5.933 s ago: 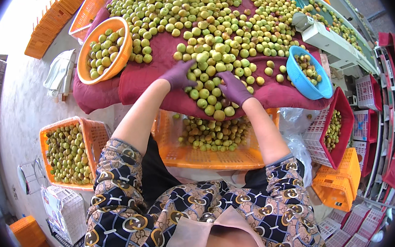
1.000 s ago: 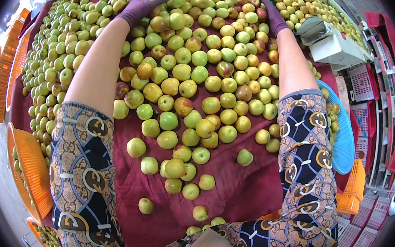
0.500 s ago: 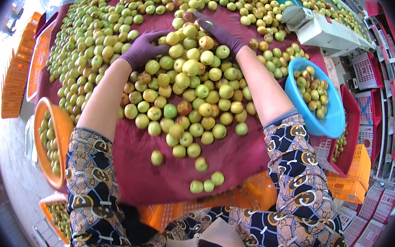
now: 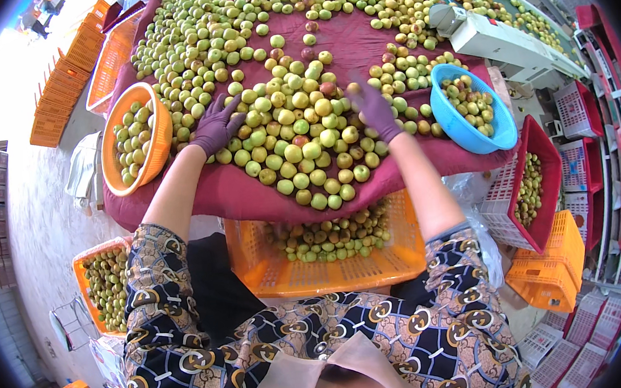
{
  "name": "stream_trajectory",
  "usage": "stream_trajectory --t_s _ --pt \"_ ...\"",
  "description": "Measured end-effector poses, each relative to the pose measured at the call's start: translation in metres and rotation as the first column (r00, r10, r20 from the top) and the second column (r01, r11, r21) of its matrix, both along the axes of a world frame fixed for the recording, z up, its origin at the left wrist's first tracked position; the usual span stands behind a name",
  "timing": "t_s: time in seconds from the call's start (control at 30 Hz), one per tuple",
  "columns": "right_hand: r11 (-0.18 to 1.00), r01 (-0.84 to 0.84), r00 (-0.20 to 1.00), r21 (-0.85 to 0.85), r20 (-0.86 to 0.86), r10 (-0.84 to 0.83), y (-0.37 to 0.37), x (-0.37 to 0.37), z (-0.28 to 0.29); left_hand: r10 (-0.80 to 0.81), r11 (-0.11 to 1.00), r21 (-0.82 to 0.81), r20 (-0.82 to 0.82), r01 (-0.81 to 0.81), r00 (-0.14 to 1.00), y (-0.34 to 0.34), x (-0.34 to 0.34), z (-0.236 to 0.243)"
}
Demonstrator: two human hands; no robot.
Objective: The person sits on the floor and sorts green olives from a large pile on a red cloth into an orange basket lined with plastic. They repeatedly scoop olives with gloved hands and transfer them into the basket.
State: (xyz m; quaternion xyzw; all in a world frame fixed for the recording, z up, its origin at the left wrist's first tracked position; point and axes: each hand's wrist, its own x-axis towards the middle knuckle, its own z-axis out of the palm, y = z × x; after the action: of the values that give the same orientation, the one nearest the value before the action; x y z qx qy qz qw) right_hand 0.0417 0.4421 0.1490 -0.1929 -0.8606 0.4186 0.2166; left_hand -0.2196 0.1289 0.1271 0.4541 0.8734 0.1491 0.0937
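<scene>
Watching remotely, I see the green fruit [image 4: 306, 132] heaped nearer the orange crate [image 4: 331, 274] than half a second ago; the bare band of burgundy cloth [image 4: 233, 189] before it has nearly closed, which I judge puts this batch within easy reach. Beyond the crate's left end, the gloved left hand [image 4: 216, 127] is open, fingers spread against the pile. Beyond its right end, the right hand [image 4: 375, 110] is motion-blurred; I cannot tell whether it grips anything. The cloth's overhang hides the crate's far part, and shadow obscures some fruit inside [image 4: 329, 240].
</scene>
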Motion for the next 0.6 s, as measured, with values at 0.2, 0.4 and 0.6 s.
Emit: stream_trajectory --t_s 0.2,0.4,0.6 --pt "0.739 -0.273 0.932 0.616 0.359 0.045 -0.132 0.050 0.021 0.146 0.978 -0.139 -0.075 -0.155 0.986 -0.016 0.068 0.040" --pt "0.630 -0.410 0.903 0.659 0.390 0.180 -0.133 0.104 0.035 -0.238 0.923 -0.303 0.035 0.237 0.971 -0.032 0.161 0.089" --pt "0.969 -0.080 0.983 0.235 -0.144 0.116 -0.076 0.044 0.046 -0.276 0.921 -0.305 -0.078 0.241 0.958 -0.043 0.178 0.079"
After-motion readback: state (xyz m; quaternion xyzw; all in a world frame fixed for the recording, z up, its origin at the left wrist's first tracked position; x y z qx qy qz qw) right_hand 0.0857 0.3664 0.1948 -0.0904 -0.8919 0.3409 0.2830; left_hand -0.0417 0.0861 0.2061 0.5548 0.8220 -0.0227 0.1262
